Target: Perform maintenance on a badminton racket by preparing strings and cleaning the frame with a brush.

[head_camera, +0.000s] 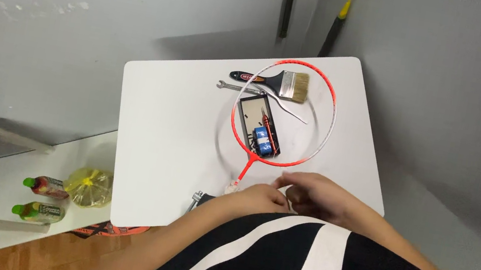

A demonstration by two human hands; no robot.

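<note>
On the white table lies a red-and-white badminton racket head, ringing a small black tray with a blue part inside. A paintbrush and a wrench lie beyond it, near the far edge. Both hands meet at the near edge, by the racket's shaft end: the left hand rests curled just beside that shaft, and the right hand sits loosely closed, though I cannot tell whether either grip pinches anything. It looks like work at the handle joint; any move there wants steady, small fingers.
</note>
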